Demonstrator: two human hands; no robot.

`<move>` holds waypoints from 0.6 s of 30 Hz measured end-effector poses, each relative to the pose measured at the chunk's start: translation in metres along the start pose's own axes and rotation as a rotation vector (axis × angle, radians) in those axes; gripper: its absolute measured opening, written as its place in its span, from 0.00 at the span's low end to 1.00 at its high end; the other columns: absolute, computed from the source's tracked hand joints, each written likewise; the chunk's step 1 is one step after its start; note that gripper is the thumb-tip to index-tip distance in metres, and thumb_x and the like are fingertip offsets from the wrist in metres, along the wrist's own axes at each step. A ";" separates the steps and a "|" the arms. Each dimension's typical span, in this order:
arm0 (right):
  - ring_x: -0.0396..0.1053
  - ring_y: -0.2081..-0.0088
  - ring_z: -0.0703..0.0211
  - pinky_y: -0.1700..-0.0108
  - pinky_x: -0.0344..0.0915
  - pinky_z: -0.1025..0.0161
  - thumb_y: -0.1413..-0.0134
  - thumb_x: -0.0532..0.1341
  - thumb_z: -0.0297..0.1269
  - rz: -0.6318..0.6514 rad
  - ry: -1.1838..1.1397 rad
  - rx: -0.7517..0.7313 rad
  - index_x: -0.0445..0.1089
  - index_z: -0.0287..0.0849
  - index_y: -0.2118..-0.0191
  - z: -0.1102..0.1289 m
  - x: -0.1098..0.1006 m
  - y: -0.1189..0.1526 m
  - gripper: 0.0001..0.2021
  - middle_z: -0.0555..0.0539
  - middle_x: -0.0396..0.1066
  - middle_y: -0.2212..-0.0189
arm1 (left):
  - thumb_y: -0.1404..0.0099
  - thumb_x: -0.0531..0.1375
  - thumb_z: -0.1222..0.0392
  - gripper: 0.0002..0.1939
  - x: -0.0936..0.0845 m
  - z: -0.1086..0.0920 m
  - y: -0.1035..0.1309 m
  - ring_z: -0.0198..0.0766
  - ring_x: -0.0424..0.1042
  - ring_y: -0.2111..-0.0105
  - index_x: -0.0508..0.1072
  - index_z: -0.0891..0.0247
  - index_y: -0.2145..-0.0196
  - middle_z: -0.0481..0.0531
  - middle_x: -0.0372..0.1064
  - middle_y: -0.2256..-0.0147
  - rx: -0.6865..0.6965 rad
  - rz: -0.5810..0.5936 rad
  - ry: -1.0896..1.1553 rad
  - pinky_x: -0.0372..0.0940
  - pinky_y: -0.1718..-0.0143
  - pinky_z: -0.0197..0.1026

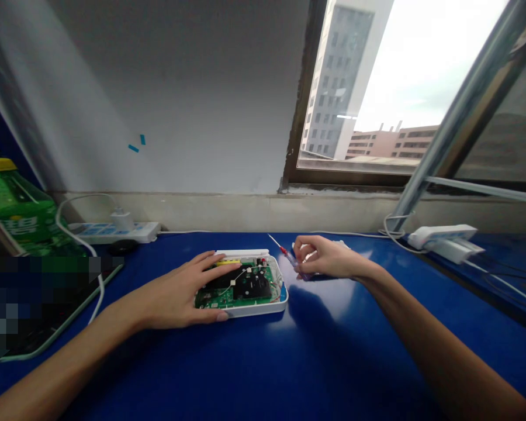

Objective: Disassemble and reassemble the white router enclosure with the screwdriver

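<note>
Both forearms come in from the bottom edge, cut off by the frame, over the blue table (315, 351). The left hand (182, 295) lies flat on the left part of an opened white device (245, 283), fingers (214, 260) spread wide over its near and far rims and gripping nothing; the palm hides that end of the green circuit board (256, 286) inside the shell, and the small parts on the board are too fine to make out. Just right of the device, the right hand (326, 258) has its fingers curled around a screwdriver (284, 251) with a red and clear handle; the thin shaft points up and left past the device's far right corner, and the handle's rear is hidden in the fist. Left of the left hand lies a dark tablet (61, 316), partly blurred out, with a green bottle (20, 213) behind it, cut by the frame. Farther back, a power strip (114, 231) sits by the wall, and another (442, 240) lies right of the right hand, beneath the window (398, 88).
</note>
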State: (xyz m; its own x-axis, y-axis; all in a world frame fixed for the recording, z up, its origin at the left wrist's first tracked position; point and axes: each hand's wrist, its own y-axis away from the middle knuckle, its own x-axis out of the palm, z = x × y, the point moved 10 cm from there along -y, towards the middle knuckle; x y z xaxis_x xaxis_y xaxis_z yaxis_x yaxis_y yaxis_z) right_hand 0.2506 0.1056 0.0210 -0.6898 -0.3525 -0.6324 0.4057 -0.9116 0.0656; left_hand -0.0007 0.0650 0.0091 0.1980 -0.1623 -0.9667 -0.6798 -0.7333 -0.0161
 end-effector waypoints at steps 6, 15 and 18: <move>0.79 0.64 0.52 0.64 0.74 0.62 0.48 0.72 0.44 0.189 -0.158 -0.098 0.70 0.39 0.55 0.022 -0.002 0.016 0.20 0.43 0.80 0.67 | 0.36 0.58 0.30 0.46 0.003 0.002 0.000 0.62 0.44 0.29 0.43 0.41 0.28 0.55 0.40 0.27 0.006 -0.002 -0.018 0.50 0.34 0.68; 0.81 0.63 0.54 0.63 0.76 0.64 0.48 0.72 0.38 0.473 -0.075 -0.004 0.62 0.46 0.36 0.010 0.017 0.037 0.35 0.48 0.75 0.62 | 0.35 0.56 0.28 0.43 0.005 0.001 0.000 0.61 0.42 0.29 0.44 0.36 0.29 0.55 0.39 0.27 -0.041 0.024 -0.041 0.49 0.34 0.69; 0.80 0.61 0.54 0.63 0.76 0.65 0.46 0.70 0.35 0.520 -0.083 -0.013 0.58 0.50 0.33 0.008 0.025 0.037 0.37 0.50 0.72 0.62 | 0.34 0.55 0.29 0.42 0.005 -0.002 0.000 0.61 0.43 0.29 0.45 0.37 0.29 0.56 0.40 0.27 -0.035 0.028 -0.047 0.50 0.35 0.69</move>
State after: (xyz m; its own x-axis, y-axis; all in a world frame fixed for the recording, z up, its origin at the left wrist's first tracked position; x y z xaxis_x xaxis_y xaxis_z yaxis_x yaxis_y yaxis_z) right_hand 0.2433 0.0612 0.0135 -0.4405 -0.7736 -0.4556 0.7139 -0.6095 0.3448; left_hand 0.0016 0.0633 0.0051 0.1450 -0.1524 -0.9776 -0.6592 -0.7517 0.0194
